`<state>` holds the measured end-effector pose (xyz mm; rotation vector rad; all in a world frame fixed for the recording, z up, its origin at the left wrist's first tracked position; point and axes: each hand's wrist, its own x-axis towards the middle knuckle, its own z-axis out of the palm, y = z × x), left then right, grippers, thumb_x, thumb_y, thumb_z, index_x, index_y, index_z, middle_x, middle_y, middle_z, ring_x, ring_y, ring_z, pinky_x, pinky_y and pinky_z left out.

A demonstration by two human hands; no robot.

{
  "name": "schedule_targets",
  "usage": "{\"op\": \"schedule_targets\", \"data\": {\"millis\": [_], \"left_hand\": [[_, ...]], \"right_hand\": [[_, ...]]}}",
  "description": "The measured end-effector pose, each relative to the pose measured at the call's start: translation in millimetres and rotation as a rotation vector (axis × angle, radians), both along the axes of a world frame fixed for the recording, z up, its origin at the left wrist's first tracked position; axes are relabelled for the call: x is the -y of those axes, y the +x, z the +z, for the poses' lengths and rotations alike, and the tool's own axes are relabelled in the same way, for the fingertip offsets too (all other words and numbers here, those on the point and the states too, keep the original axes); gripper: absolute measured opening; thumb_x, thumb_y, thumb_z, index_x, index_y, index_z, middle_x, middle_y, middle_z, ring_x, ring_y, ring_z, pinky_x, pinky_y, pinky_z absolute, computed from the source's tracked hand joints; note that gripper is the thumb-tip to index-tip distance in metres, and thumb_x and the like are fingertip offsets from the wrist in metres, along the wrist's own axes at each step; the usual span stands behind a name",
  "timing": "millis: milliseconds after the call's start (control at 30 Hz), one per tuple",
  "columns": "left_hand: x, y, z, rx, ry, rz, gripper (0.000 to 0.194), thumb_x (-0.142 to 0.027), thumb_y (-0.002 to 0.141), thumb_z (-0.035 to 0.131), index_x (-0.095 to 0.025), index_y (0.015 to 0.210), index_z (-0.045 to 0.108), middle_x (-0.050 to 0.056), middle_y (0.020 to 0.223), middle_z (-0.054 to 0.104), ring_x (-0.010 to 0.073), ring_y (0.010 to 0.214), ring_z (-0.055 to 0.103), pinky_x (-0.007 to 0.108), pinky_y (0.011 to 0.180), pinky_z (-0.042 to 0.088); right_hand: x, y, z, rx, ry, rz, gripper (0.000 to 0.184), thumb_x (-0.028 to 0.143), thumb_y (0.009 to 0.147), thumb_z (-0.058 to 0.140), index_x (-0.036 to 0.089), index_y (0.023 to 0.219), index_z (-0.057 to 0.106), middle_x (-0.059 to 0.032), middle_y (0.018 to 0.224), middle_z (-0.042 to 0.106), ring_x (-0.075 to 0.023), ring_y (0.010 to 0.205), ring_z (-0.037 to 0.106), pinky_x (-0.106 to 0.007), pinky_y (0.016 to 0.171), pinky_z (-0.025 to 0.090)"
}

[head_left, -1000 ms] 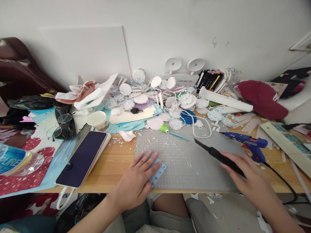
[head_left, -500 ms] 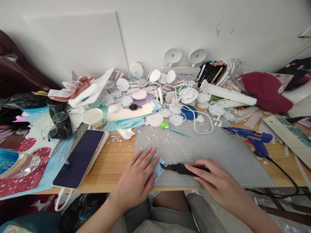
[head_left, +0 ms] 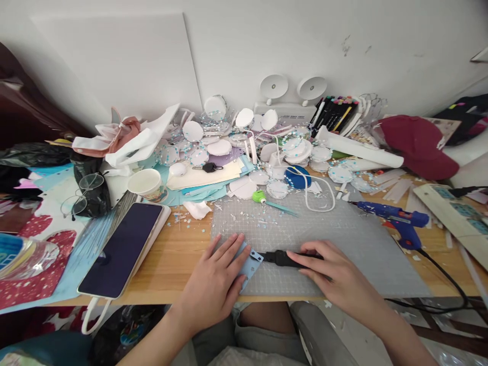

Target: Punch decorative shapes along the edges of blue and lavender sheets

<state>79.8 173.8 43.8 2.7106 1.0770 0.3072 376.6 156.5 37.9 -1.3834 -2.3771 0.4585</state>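
Observation:
My left hand (head_left: 219, 277) lies flat with its fingers stretched out, pressing on a light blue paper strip (head_left: 250, 268) on the grey cutting mat (head_left: 316, 223). Small dark star-shaped marks or holes show along the strip. My right hand (head_left: 331, 269) is closed round the handle of a black hole punch (head_left: 286, 258), held low and nearly level. Its narrow tip touches or lies just beside the right end of the paper; which of the two I cannot tell. Part of the strip is hidden under my left fingers.
Behind the mat lie many white discs (head_left: 219, 148), a green-handled tool (head_left: 259, 197) and a white cable (head_left: 319, 207). A blue glue gun (head_left: 406, 221) with its cord is at the right. A phone (head_left: 122, 249) and a paper cup (head_left: 145, 184) stand left.
The black hole punch has drawn back slightly to the right, its tip off the middle of the paper's end. My left hand stays on the strip.

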Motion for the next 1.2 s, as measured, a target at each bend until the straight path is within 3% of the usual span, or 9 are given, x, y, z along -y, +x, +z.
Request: {"op": "schedule_targets", "data": {"millis": [367, 933, 1067, 1200], "left_hand": [[1, 0, 1.8, -0.047, -0.003, -0.016, 0.051, -0.024, 0.092, 0.041, -0.016, 0.142, 0.032, 0.012, 0.150, 0.030, 0.0266, 0.139, 0.024, 0.054, 0.113, 0.022], [4, -1, -3.0, -0.079, 0.036, -0.022, 0.052, -0.024, 0.092, 0.041, -0.013, 0.142, 0.030, 0.014, 0.153, 0.021, 0.0284, 0.141, 0.016, 0.049, 0.115, 0.019], [5, -2, -5.2, -0.089, 0.058, -0.054, 0.052, -0.021, 0.093, 0.038, -0.012, 0.143, 0.027, 0.012, 0.152, 0.024, 0.0257, 0.141, 0.017, 0.046, 0.115, 0.020], [5, -2, -5.2, -0.050, 0.068, -0.060, 0.049, -0.021, 0.094, 0.036, -0.013, 0.142, 0.030, 0.009, 0.149, 0.032, 0.0230, 0.139, 0.026, 0.046, 0.115, 0.023]], "right_hand": [[-15, -10, 4.2, -0.003, 0.015, 0.024, 0.045, 0.010, 0.087, 0.052, 0.032, 0.126, 0.056, -0.0072, 0.105, 0.058, -0.0216, 0.097, 0.055, -0.039, 0.082, 0.050], [-43, -39, -6.2, -0.069, 0.089, 0.018, 0.044, 0.007, 0.084, 0.055, 0.030, 0.121, 0.061, -0.0064, 0.102, 0.058, -0.0222, 0.095, 0.052, -0.039, 0.082, 0.047], [-40, -41, -11.2, -0.056, 0.144, -0.030, 0.044, 0.009, 0.086, 0.053, 0.029, 0.125, 0.058, -0.0071, 0.104, 0.057, -0.0224, 0.097, 0.052, -0.039, 0.085, 0.046], [-27, -25, -15.0, -0.058, 0.186, -0.089, 0.041, 0.014, 0.088, 0.053, 0.031, 0.125, 0.057, -0.0067, 0.105, 0.055, -0.0222, 0.098, 0.052, -0.039, 0.085, 0.045]]}}
